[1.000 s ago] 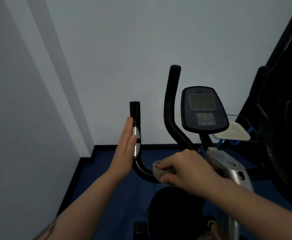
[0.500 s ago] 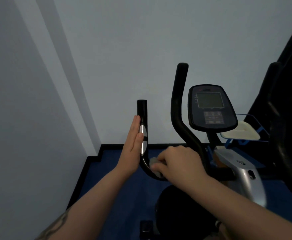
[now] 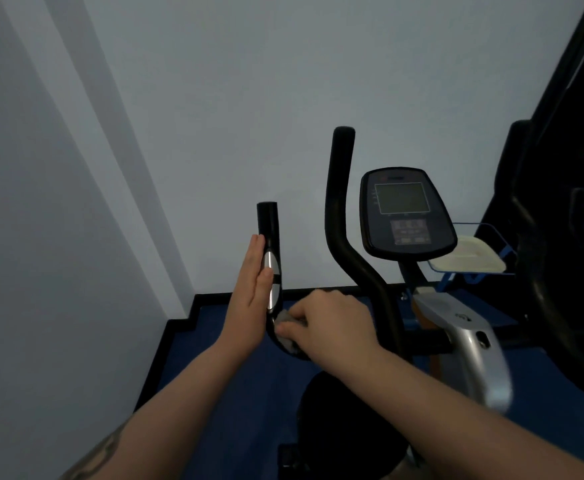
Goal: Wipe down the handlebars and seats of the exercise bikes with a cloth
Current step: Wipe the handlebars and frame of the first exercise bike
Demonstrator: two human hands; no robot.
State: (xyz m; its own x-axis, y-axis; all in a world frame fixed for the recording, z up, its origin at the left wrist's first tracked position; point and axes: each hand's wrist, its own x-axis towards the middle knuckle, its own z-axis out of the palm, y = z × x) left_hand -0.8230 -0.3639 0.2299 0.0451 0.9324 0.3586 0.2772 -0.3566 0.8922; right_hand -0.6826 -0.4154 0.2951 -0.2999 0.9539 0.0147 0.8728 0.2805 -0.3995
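Note:
An exercise bike stands before me with a black left handlebar (image 3: 268, 223) carrying silver pulse plates, a taller black right handlebar (image 3: 339, 209), and a dark seat (image 3: 346, 424) at the bottom. My left hand (image 3: 249, 296) lies flat with straight fingers against the outer side of the left handlebar. My right hand (image 3: 332, 323) grips a small grey cloth (image 3: 285, 336) and holds it wrapped on the lower bend of that same handlebar, just below the silver plates.
The bike's console (image 3: 405, 216) sits right of the handlebars above a silver frame (image 3: 470, 344). A second dark machine (image 3: 567, 237) fills the right edge, with a blue rack holding a pale pad (image 3: 467, 259). Pale walls meet at a corner on the left over blue floor (image 3: 214, 341).
My right hand has slid the cloth leftward along the bar's lower bend, up toward the silver plates. My left hand stays flat against the left handlebar.

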